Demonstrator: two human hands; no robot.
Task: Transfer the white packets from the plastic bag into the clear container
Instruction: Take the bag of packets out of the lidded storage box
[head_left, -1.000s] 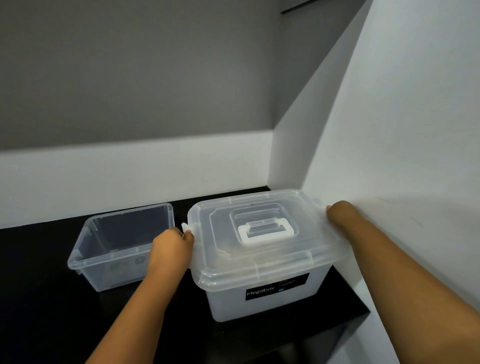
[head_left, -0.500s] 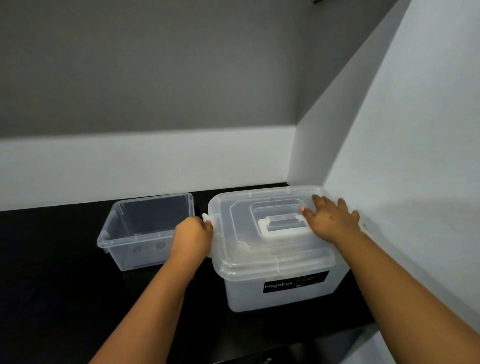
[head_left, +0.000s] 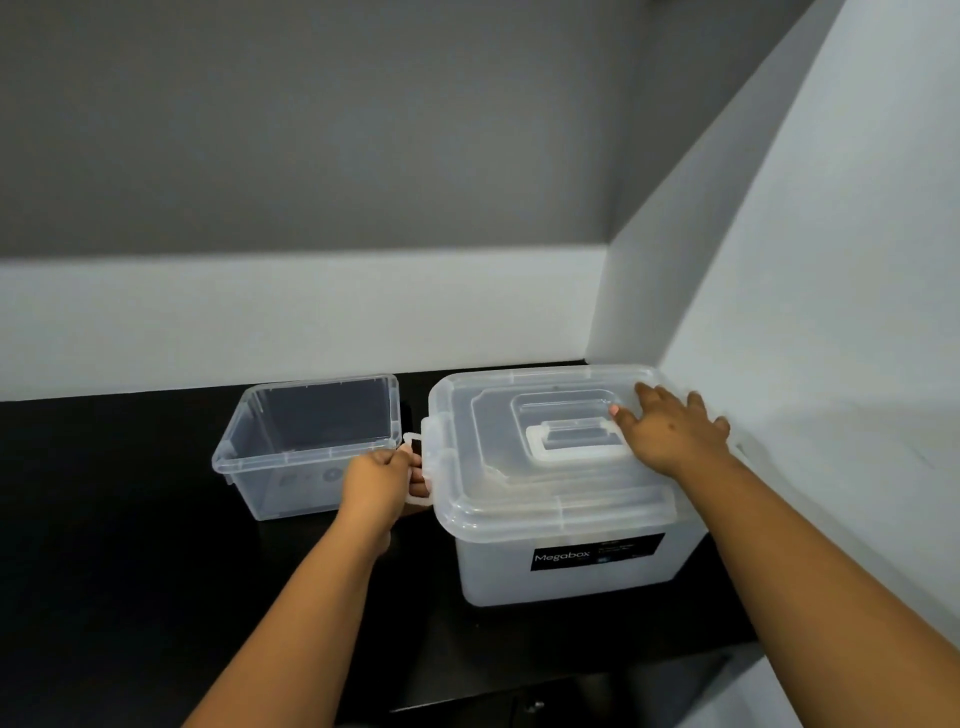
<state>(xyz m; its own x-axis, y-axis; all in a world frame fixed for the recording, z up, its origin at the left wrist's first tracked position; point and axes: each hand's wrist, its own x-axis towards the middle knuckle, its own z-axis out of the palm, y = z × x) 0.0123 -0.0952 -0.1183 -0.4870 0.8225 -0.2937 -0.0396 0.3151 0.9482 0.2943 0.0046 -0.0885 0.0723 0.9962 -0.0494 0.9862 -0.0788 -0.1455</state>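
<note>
A lidded storage box (head_left: 566, 519) stood on the black desk (head_left: 130, 545) in the corner. The left hand (head_left: 376, 483) curled its fingers around the white latch (head_left: 415, 473) on the box's left side. The right hand (head_left: 672, 431) lay flat on the lid (head_left: 498, 415), fingers spread, beside the white handle (head_left: 576, 447). Just left of the box sat an open clear container (head_left: 306, 447).

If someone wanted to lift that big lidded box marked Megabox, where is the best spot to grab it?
Probably the white handle in the middle of the lid, reached from straight above. It lies flat in a recess, so fingers would hook under its bar. The left-side latch, gripped by the left hand, looks swung out, so the lid might come off unless clipped.
</note>
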